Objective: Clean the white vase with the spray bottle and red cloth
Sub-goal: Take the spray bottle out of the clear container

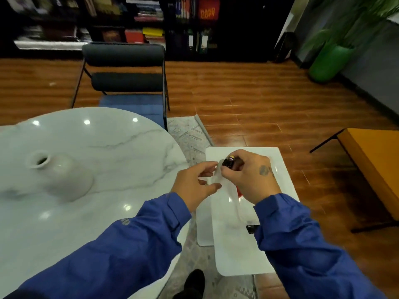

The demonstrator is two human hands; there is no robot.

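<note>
The white vase (62,175) stands on the round marble table (112,147), left of both hands. Over the small white side table (241,255), my right hand (252,178) grips the dark head of the spray bottle (229,163). My left hand (195,183) has its thumb and fingers on either side of the bottle's pale, see-through body. A sliver of the red cloth (239,192) shows under my right hand; the rest of it is hidden.
A small black object (252,228) lies on the side table by my right sleeve. A dark chair (123,67) stands behind the marble table, an orange bench (371,160) at the right, a green planter (326,63) far right. My shoe (194,281) is on a patterned rug.
</note>
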